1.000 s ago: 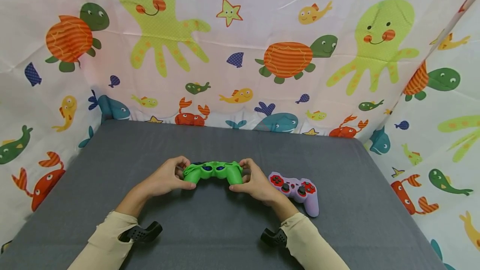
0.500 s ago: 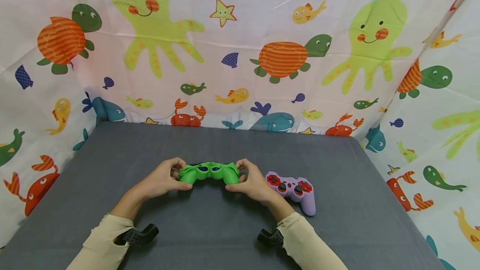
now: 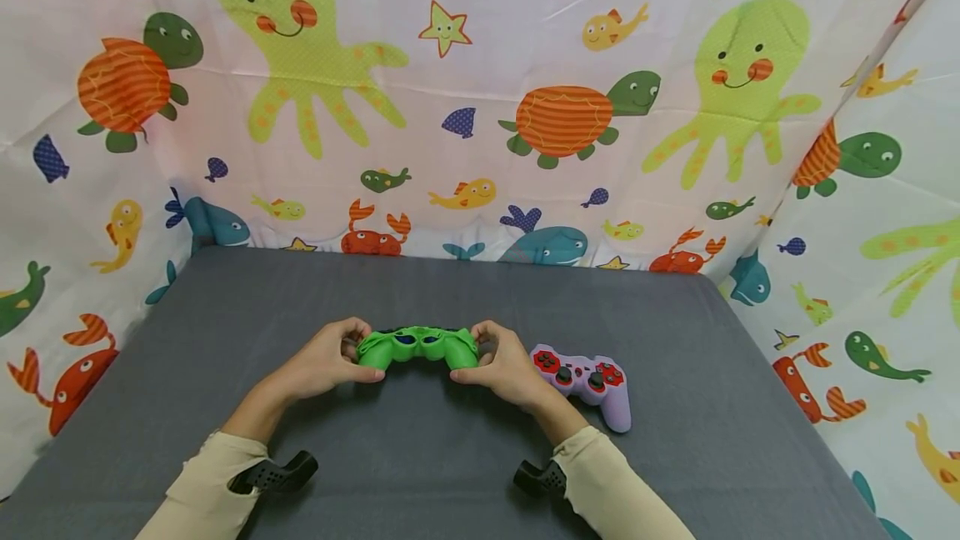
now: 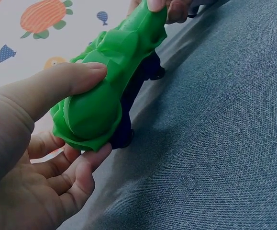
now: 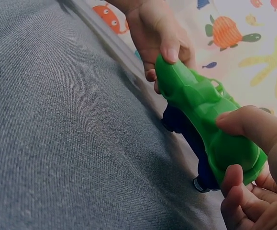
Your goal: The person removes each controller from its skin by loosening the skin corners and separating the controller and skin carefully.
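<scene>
A dark blue game controller (image 5: 191, 139) wears a green silicone cover (image 3: 417, 345) over its back and grips. It is face down, its thumbsticks toward the table. My left hand (image 3: 330, 358) holds its left end, thumb on the green cover (image 4: 93, 112) and fingers curled beneath. At the other end my right hand (image 3: 506, 363) grips likewise, thumb pressed on the cover (image 5: 236, 151) and fingertips under the edge. In the left wrist view the cover's near edge looks loose and wavy. A purple game controller (image 3: 585, 377) with red button areas lies face up beside my right forearm.
The grey cloth-covered table (image 3: 420, 457) reaches back to a hanging curtain (image 3: 465, 73) printed with sea animals. Black wrist devices (image 3: 277, 473) stick out from both beige sleeves (image 3: 213, 477).
The head view has shifted slightly, so everything appears a little further left. Both hands keep their hold on the green-covered controller, with no clear movement of their own.
</scene>
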Demonstrator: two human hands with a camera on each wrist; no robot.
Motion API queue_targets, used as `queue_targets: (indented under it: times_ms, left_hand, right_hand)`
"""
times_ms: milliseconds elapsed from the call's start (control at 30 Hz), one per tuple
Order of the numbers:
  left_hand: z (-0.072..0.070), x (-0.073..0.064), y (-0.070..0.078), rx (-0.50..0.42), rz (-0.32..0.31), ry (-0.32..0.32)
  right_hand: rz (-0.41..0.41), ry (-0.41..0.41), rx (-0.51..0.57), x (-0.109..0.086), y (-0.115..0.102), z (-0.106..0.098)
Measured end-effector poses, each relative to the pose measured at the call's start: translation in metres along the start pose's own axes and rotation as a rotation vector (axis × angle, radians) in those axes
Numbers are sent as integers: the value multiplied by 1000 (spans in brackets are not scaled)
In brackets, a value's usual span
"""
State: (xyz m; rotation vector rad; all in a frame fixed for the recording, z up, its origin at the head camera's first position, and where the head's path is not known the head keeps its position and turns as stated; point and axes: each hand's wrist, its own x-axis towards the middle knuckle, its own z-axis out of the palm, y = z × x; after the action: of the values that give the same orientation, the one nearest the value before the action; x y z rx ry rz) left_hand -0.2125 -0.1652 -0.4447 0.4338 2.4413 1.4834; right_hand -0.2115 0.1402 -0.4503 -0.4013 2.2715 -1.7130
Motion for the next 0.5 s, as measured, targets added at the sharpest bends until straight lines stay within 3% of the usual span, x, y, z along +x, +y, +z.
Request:
queue_targets:
  times_ms: [500]
  left_hand:
    - [1,-1,0,5,1,7]
  right_hand:
    - [-9,22,-14,-2,-3,1]
